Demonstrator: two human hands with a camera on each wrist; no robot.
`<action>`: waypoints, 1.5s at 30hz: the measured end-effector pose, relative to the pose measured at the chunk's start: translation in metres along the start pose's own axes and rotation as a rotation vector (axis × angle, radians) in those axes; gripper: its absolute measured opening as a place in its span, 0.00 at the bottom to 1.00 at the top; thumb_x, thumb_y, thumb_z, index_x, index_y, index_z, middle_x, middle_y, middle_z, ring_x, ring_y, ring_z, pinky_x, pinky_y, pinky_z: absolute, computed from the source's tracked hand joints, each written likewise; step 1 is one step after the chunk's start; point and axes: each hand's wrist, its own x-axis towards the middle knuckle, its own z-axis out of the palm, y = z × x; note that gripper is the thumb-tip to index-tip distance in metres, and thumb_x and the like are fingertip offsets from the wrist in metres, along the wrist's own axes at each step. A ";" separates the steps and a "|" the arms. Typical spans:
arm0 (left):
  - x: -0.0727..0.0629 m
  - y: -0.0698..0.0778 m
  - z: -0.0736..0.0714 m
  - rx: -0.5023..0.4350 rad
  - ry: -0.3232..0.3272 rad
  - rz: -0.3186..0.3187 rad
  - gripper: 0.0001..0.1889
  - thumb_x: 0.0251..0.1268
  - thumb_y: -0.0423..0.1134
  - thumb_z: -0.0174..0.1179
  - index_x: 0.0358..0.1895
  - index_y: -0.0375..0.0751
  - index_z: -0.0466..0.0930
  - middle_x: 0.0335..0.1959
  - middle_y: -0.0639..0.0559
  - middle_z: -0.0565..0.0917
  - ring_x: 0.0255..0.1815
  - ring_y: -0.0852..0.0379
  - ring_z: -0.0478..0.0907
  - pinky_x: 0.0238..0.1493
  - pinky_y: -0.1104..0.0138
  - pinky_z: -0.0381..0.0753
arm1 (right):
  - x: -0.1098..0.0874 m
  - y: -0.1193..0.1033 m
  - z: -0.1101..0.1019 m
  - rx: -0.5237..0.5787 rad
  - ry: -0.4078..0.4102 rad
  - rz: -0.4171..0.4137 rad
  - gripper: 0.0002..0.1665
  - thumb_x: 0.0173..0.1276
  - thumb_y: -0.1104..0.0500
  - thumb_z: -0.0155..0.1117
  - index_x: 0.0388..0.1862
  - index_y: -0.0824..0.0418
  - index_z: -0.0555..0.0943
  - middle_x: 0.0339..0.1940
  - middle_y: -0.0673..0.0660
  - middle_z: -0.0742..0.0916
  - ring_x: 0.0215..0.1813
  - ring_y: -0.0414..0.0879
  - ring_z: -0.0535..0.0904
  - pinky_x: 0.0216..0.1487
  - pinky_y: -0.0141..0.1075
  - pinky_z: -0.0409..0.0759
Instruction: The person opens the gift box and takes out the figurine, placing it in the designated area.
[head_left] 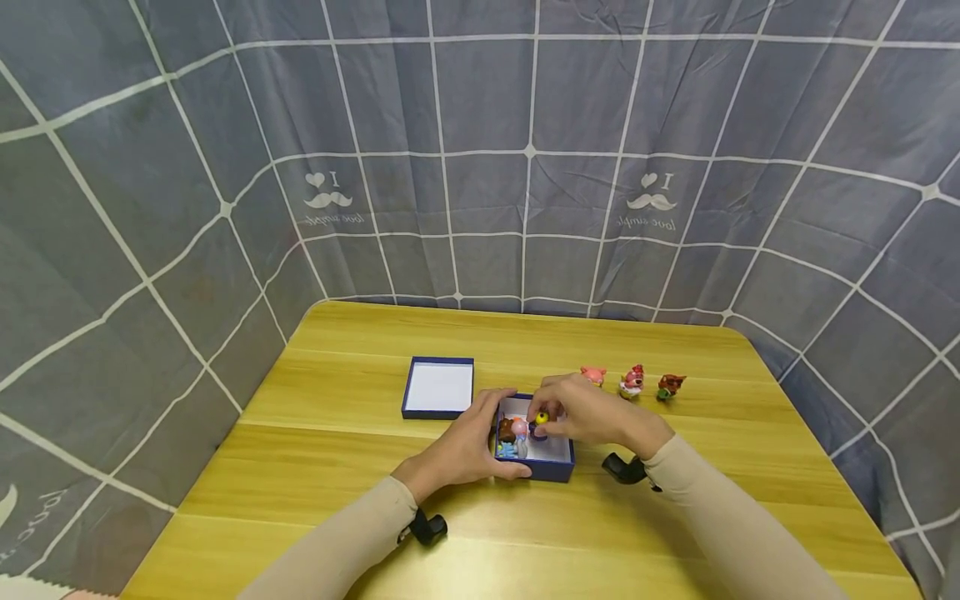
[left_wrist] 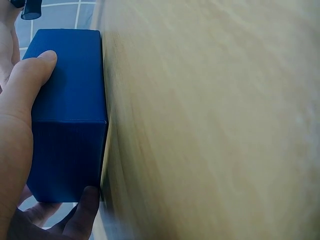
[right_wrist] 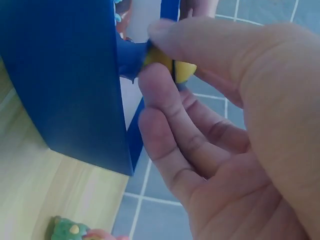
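An open dark blue box [head_left: 553, 470] with a white inside sits mid-table. My left hand [head_left: 491, 440] grips its left side, and in the left wrist view the thumb [left_wrist: 36, 70] lies on the blue box wall [left_wrist: 70, 130]. Over the box, my right hand [head_left: 542, 411] pinches a small yellow toy [head_left: 542, 418] between thumb and index finger. The right wrist view shows that yellow toy [right_wrist: 184, 71] at the box's rim [right_wrist: 65, 75]. Inside lie a brown toy [head_left: 507, 430], a pink toy [head_left: 519, 427] and a blue toy [head_left: 507, 451].
The box's lid [head_left: 438, 387] lies upturned on the wooden table [head_left: 360, 358], just left of the box. Three small figurines, one pink [head_left: 593, 375], one red and pink [head_left: 632, 381] and one brown [head_left: 670, 386], stand in a row to the right. A grey checked curtain [head_left: 525, 167] surrounds the table.
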 end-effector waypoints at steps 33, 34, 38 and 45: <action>0.002 0.001 -0.001 0.011 0.001 0.001 0.65 0.61 0.63 0.90 0.93 0.46 0.59 0.86 0.41 0.71 0.76 0.46 0.81 0.84 0.46 0.82 | -0.026 0.009 -0.024 0.019 0.199 0.082 0.08 0.80 0.61 0.82 0.55 0.56 0.94 0.47 0.47 0.95 0.43 0.34 0.89 0.47 0.36 0.91; 0.002 0.001 -0.001 0.009 0.000 -0.001 0.65 0.61 0.63 0.90 0.93 0.46 0.59 0.87 0.41 0.71 0.76 0.46 0.81 0.85 0.47 0.82 | -0.028 0.010 -0.026 0.006 0.206 0.090 0.09 0.80 0.61 0.82 0.55 0.55 0.94 0.47 0.47 0.95 0.43 0.34 0.89 0.47 0.38 0.91; 0.002 0.000 -0.002 0.000 -0.005 -0.013 0.65 0.60 0.63 0.90 0.94 0.50 0.58 0.87 0.43 0.70 0.78 0.46 0.80 0.86 0.47 0.80 | -0.035 0.013 -0.030 -0.038 0.217 0.115 0.12 0.78 0.64 0.82 0.56 0.54 0.94 0.49 0.48 0.95 0.43 0.36 0.89 0.48 0.43 0.92; 0.001 0.000 -0.002 0.002 -0.007 -0.019 0.65 0.60 0.63 0.90 0.94 0.51 0.58 0.87 0.43 0.71 0.78 0.45 0.80 0.86 0.46 0.81 | -0.046 0.022 -0.035 -0.033 0.213 0.148 0.16 0.75 0.68 0.79 0.58 0.56 0.93 0.53 0.52 0.95 0.45 0.37 0.91 0.45 0.39 0.91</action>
